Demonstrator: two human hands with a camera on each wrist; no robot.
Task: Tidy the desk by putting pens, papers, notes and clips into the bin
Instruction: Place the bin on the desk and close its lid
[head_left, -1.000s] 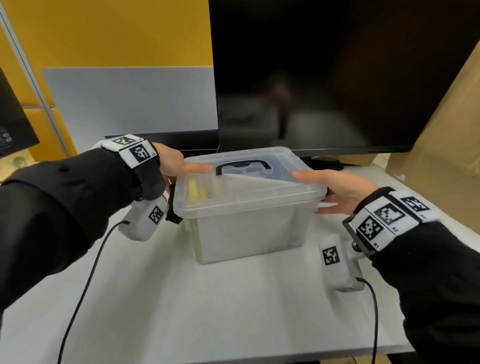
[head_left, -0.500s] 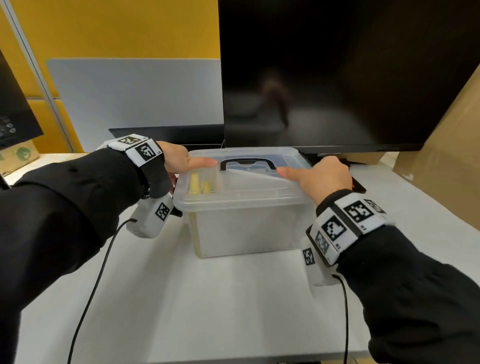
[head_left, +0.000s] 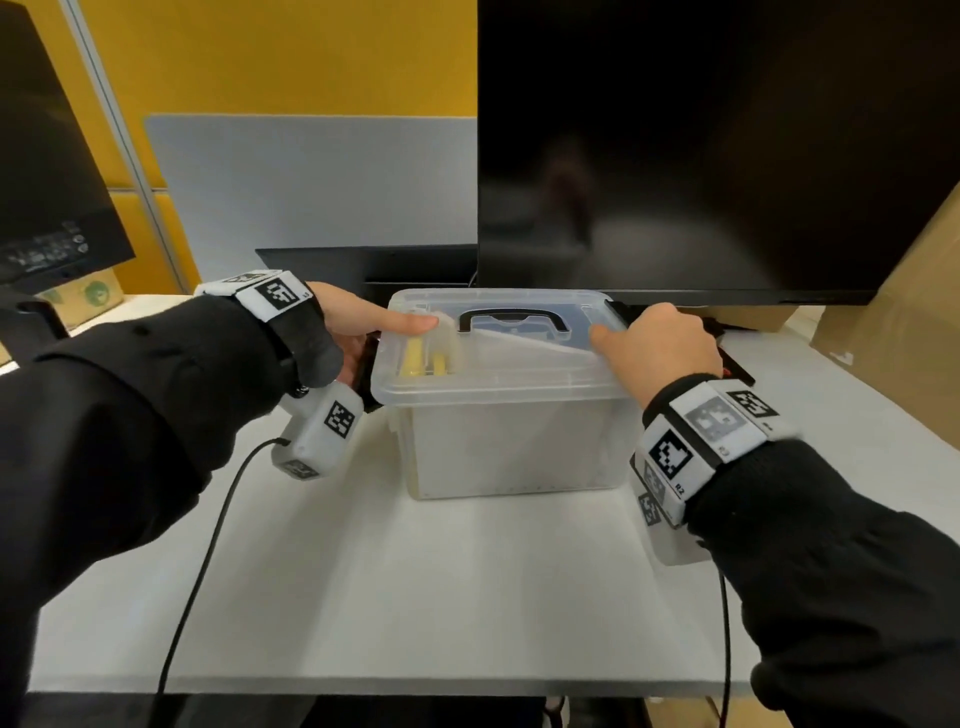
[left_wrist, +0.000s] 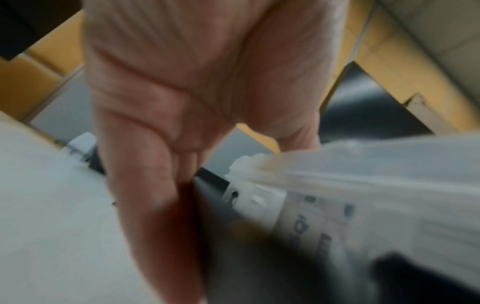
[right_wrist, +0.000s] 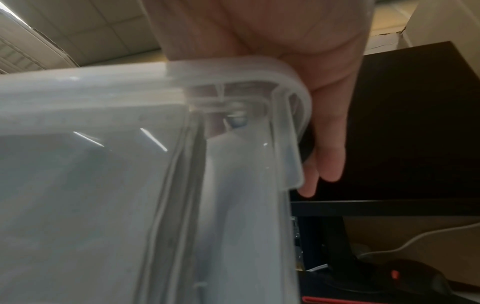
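Lid (head_left: 519, 366) clasped at both ends, left grip (head_left: 358, 325) and right grip (head_left: 660, 343) each curled round its edge; uneven pressing could leave one side unseated or skid the bin (head_left: 514, 441).

A white desk (head_left: 415, 597) fills the lower frame. A black monitor (head_left: 701, 156) occupies the upper right; a second monitor (head_left: 47, 182) sits at upper left. Yellow wall panels (head_left: 285, 57) stand behind a grey partition (head_left: 311, 192). Cardboard (head_left: 909, 322) stands at right.

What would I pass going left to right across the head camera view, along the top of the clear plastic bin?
left hand, yellow stick-shaped items, black plastic handle, right hand, brown cardboard box
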